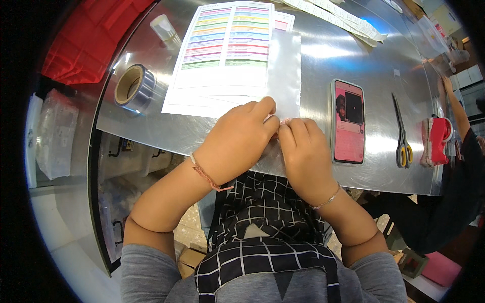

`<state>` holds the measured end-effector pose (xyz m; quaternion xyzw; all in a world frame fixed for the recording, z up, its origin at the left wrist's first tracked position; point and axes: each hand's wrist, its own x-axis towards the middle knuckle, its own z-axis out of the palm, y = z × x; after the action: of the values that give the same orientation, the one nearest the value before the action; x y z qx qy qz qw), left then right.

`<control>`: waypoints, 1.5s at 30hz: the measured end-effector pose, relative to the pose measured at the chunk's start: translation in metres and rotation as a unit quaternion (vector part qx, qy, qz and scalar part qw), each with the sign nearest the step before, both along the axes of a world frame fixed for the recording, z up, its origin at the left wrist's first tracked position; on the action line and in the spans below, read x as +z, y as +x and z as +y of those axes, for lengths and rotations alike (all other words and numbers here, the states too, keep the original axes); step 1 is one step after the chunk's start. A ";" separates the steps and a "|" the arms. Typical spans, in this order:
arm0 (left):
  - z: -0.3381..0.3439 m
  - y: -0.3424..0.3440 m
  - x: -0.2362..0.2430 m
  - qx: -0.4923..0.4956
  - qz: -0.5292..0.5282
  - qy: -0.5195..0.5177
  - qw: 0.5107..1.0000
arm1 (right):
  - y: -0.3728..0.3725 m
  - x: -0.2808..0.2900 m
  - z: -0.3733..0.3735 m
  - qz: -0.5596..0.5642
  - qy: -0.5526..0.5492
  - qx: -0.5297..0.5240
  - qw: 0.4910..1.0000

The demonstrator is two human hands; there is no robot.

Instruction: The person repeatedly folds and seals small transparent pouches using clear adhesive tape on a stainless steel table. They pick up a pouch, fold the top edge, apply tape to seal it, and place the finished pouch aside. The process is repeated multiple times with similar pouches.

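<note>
A flat, translucent plastic bag [287, 76] lies on the metal table, partly over printed sheets. Both hands meet at its near end. My left hand [241, 132] is closed, its thumb and fingers pinching the bag's near edge. Against it, my right hand [306, 154] is also closed, fingertips pressed together at the same edge. Something small and pinkish shows between the fingertips, too hidden to name. Under the bag's left side is a white sheet [212, 86] with rows of coloured stripes. A phone [348, 123] with a lit screen lies just right of my right hand.
A roll of clear tape [134, 88] and a small whitish cylinder [164, 29] stand left of the sheets. Scissors [402, 134] and a red tape dispenser [437, 141] lie right. Paper strips [338, 17] lie at the back. A red crate [93, 40] is far left; another person's arm [454, 108] is right.
</note>
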<state>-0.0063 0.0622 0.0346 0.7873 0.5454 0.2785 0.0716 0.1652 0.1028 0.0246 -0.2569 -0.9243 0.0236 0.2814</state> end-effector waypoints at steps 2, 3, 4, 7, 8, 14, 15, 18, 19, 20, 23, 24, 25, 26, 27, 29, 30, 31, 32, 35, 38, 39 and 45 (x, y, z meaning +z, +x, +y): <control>0.000 0.001 0.001 0.016 -0.041 -0.021 0.999 | 0.001 0.002 0.004 -0.004 -0.017 0.010 1.000; 0.002 0.000 0.001 0.008 -0.021 -0.017 1.000 | 0.001 0.003 0.006 -0.005 -0.013 0.011 1.000; 0.005 -0.002 0.001 0.001 -0.002 -0.004 1.000 | 0.000 0.004 0.007 -0.001 -0.022 0.014 1.000; 0.013 -0.008 0.001 -0.016 0.037 -0.008 0.999 | -0.001 0.007 0.006 0.006 -0.014 0.007 1.000; 0.016 -0.011 0.001 -0.020 0.049 -0.014 0.999 | -0.002 0.007 0.005 0.008 0.002 -0.004 1.000; 0.027 -0.017 0.000 -0.049 0.055 0.036 0.997 | -0.010 0.000 0.013 0.011 -0.011 -0.015 1.000; 0.025 -0.015 0.000 -0.048 0.063 0.025 0.997 | -0.010 0.000 0.013 0.019 -0.003 -0.015 1.000; 0.000 -0.001 0.004 -0.037 0.069 0.011 0.997 | 0.008 0.009 -0.004 -0.061 -0.060 0.017 0.996; -0.012 0.005 0.006 -0.033 0.079 0.008 0.996 | 0.012 0.012 -0.013 -0.065 -0.047 0.011 0.997; -0.025 0.012 0.007 -0.016 0.081 -0.002 0.997 | 0.015 0.014 -0.024 -0.069 -0.036 0.005 0.997; -0.046 0.022 0.007 0.008 0.058 -0.021 0.998 | 0.027 0.019 -0.037 -0.104 -0.026 0.017 0.994; -0.047 0.021 0.006 0.007 0.046 -0.021 0.999 | 0.030 0.020 -0.038 -0.112 -0.034 0.024 0.993; -0.046 0.016 0.006 -0.006 0.014 -0.044 0.999 | 0.032 0.021 -0.038 -0.123 -0.046 0.030 0.991; -0.041 0.007 0.006 -0.025 -0.019 -0.063 0.998 | 0.032 0.021 -0.036 -0.124 -0.029 0.034 0.991; -0.036 -0.004 0.007 -0.038 -0.056 -0.082 0.994 | 0.032 0.021 -0.033 -0.127 -0.013 0.038 0.991; -0.032 -0.019 0.010 -0.022 -0.055 -0.123 0.991 | 0.030 0.022 -0.029 -0.134 0.003 0.039 0.990; -0.030 -0.024 0.011 -0.011 -0.038 -0.115 0.993 | 0.028 0.023 -0.028 -0.136 0.002 0.037 0.990; -0.030 -0.027 0.011 0.000 -0.020 -0.107 0.994 | 0.027 0.024 -0.027 -0.139 0.001 0.034 0.990; -0.028 -0.029 0.009 -0.017 -0.014 -0.137 0.990 | 0.026 0.025 -0.025 -0.142 -0.001 0.034 0.989; -0.027 -0.029 -0.002 -0.015 0.047 -0.106 0.993 | 0.024 0.027 -0.019 -0.150 -0.009 0.034 0.988; -0.022 -0.032 -0.013 -0.012 0.067 -0.076 0.995 | 0.021 0.026 -0.006 -0.157 -0.035 0.034 0.986; -0.020 -0.033 -0.016 -0.013 0.070 -0.070 0.995 | 0.021 0.026 -0.003 -0.160 -0.055 0.036 0.985; 0.004 -0.044 -0.025 -0.010 0.085 -0.025 0.996 | 0.023 0.034 0.005 -0.170 -0.096 0.058 0.979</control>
<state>-0.0506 0.0658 0.0095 0.8113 0.5486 0.1965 0.0475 0.1882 0.1079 0.0584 -0.2287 -0.9654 0.0847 0.0924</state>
